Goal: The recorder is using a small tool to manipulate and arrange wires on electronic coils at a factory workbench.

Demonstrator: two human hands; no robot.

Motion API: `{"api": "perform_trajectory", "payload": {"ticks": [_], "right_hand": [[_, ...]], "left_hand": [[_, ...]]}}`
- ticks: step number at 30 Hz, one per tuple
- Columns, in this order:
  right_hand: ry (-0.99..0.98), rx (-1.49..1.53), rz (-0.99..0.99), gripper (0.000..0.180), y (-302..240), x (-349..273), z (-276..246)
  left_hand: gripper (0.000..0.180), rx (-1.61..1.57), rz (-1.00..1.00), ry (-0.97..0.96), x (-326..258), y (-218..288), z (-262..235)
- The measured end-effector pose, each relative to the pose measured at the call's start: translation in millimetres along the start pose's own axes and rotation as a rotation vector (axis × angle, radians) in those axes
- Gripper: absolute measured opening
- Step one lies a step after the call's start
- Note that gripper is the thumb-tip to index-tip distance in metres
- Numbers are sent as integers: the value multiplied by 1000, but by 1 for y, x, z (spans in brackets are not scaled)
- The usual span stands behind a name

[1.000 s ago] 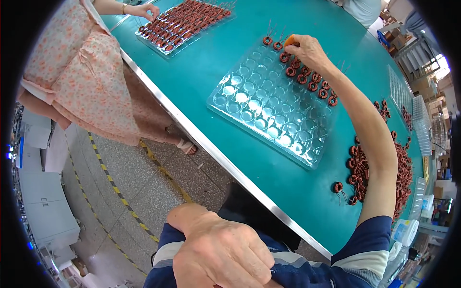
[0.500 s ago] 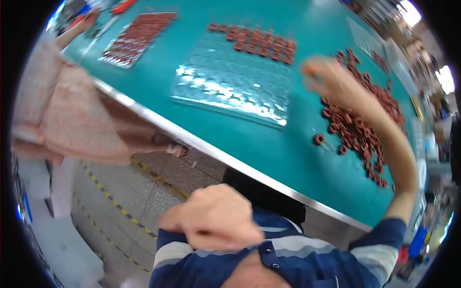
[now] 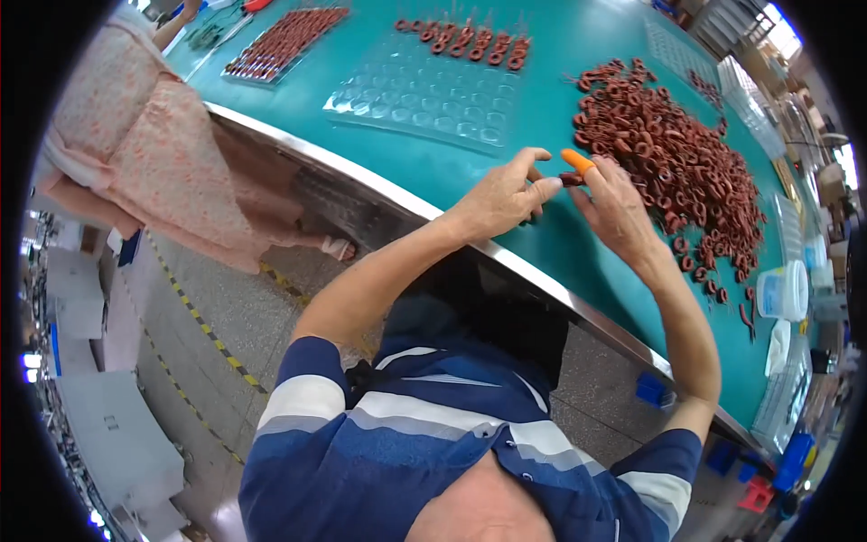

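Note:
My right hand (image 3: 619,203) pinches a small reddish-brown ring coil (image 3: 571,179) between thumb and forefinger, just past the table's near edge. An orange finger cot (image 3: 576,161) covers that forefinger. From the left, my left hand (image 3: 506,199) comes close to the coil, its thumb tip at the coil's side and its forefinger stretched apart from the thumb. The left hand's lower fingers are partly hidden. Beyond lies a clear plastic tray (image 3: 420,104) with round pockets; ring coils with wire leads (image 3: 479,47) fill its far rows. A large heap of such coils (image 3: 668,149) spreads beside my right hand.
Another tray filled with coils (image 3: 287,41) lies farther left on the green table (image 3: 560,271). A person in a pale patterned dress (image 3: 158,172) stands at the left. A white tub (image 3: 782,291) and more clear trays (image 3: 682,50) line the right side.
My left hand has risen from near my chest to over the table. My right hand has drawn back from beside the heap toward it, and a coil now shows between the hands.

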State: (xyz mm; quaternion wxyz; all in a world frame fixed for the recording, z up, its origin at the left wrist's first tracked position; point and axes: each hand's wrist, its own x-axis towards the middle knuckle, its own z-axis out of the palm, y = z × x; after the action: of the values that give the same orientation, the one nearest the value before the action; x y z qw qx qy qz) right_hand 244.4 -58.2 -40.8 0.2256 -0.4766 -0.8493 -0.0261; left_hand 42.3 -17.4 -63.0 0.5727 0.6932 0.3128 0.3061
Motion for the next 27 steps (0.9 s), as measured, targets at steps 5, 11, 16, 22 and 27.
{"api": "perform_trajectory", "payload": {"ticks": [5,11,16,22,27], "right_hand": [[42,345,253,43,-14,-23,-5],[196,116,136,52,-29,-41,-11],[296,182,209,21,-30,-44,4],[334,488,486,17,-36,-39,1],[190,892,647,24,-27,-38,2]], "left_hand": [[37,-134,-18,-171,14,1,26],[31,-399,-95,-83,13,-3,36],[30,-638,-215,-179,8,-5,43],[28,-664,-122,-297,-2,-6,37],[27,-400,-53,-291,-4,-6,37]]}}
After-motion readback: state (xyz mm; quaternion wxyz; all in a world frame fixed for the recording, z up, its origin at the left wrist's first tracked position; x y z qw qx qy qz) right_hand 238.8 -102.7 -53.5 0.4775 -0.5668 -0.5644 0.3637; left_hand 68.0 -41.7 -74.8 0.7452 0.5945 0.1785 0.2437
